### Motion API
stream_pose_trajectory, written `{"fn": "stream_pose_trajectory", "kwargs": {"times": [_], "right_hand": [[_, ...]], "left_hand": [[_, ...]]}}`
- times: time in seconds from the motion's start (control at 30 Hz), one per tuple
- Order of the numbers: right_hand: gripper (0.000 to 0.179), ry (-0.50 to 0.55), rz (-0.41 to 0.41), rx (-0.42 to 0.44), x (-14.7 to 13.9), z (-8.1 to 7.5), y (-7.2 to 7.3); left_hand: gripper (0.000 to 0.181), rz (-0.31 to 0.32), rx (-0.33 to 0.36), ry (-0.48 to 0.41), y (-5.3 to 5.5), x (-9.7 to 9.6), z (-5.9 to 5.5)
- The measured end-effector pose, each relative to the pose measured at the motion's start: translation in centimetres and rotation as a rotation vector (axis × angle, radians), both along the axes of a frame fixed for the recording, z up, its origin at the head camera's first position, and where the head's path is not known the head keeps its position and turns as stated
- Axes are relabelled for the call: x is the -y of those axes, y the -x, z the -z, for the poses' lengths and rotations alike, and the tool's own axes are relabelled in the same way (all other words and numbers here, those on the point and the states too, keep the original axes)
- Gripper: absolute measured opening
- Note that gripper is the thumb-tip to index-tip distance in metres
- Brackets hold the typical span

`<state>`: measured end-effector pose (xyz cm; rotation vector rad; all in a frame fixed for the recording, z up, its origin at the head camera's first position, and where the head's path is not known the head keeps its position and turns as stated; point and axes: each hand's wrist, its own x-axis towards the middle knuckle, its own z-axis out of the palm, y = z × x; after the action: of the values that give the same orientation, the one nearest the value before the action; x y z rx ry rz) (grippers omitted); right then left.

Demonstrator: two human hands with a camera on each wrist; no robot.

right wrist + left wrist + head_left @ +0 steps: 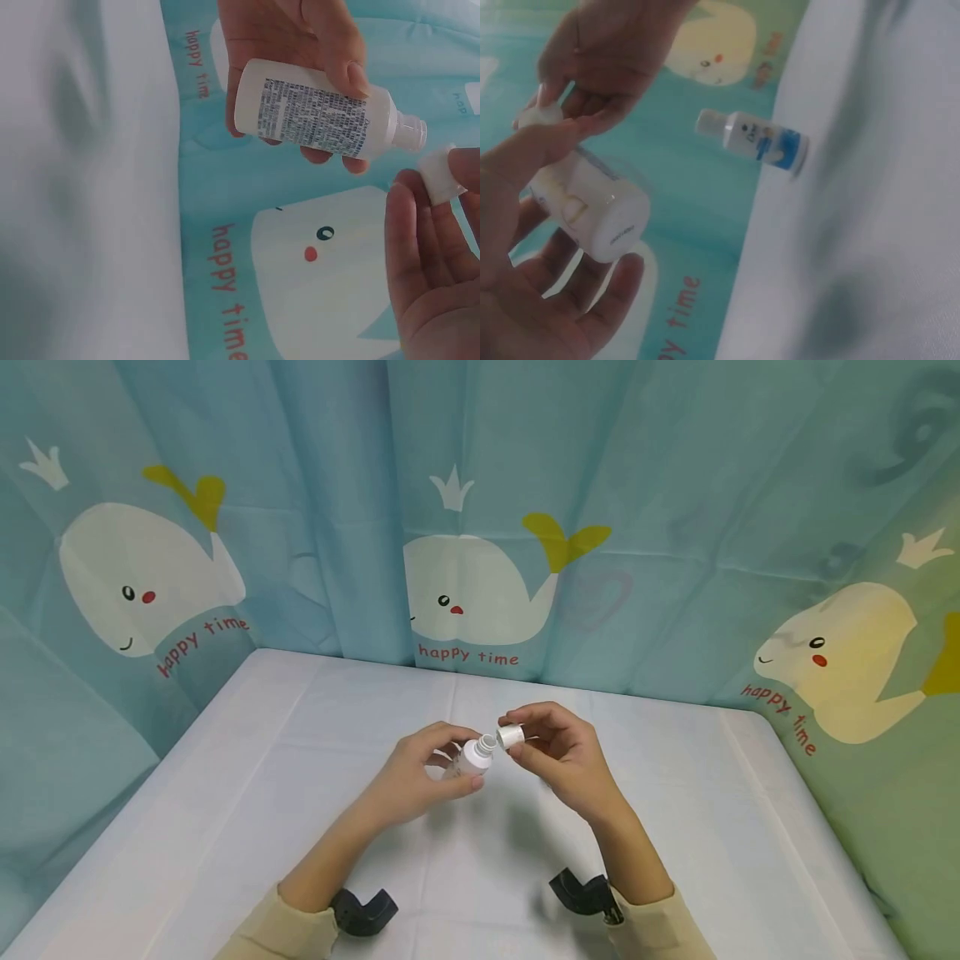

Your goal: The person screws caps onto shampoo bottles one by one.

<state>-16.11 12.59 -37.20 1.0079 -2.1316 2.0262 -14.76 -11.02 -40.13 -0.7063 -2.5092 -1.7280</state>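
My left hand (417,778) grips a small white bottle (476,758) with its fingers and thumb around the body. The bottle is tilted, and its bare threaded neck points toward the right hand. A printed text label covers the side seen in the right wrist view. Between thumb and fingertips, my right hand (573,762) pinches a white cap (512,737). The cap is off the bottle, a small gap from the neck. A second bottle (765,140), white and blue with its cap on, stands on the table in the left wrist view; the right hand mostly hides it in the head view.
A white cloth covers the table (315,727). Behind it and at both sides hangs a blue-green curtain (675,485) with printed whales. Black curved mounts (365,913) sit at both wrists, by the beige sleeves.
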Motion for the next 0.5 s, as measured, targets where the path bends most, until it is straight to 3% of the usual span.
{"fn": "stream_pose_trajectory", "kwargs": {"times": [0.2,0.5], "right_hand": [[0.025,-0.091,0.043,-0.067,0.08,0.32,0.18],[0.025,-0.158,0.036,-0.118,0.34,0.61,0.18]], "left_hand": [[0.043,0.017,0.013,0.048,0.04,-0.10,0.02],[0.045,0.019,-0.014,0.092,0.17,-0.05,0.46]]}}
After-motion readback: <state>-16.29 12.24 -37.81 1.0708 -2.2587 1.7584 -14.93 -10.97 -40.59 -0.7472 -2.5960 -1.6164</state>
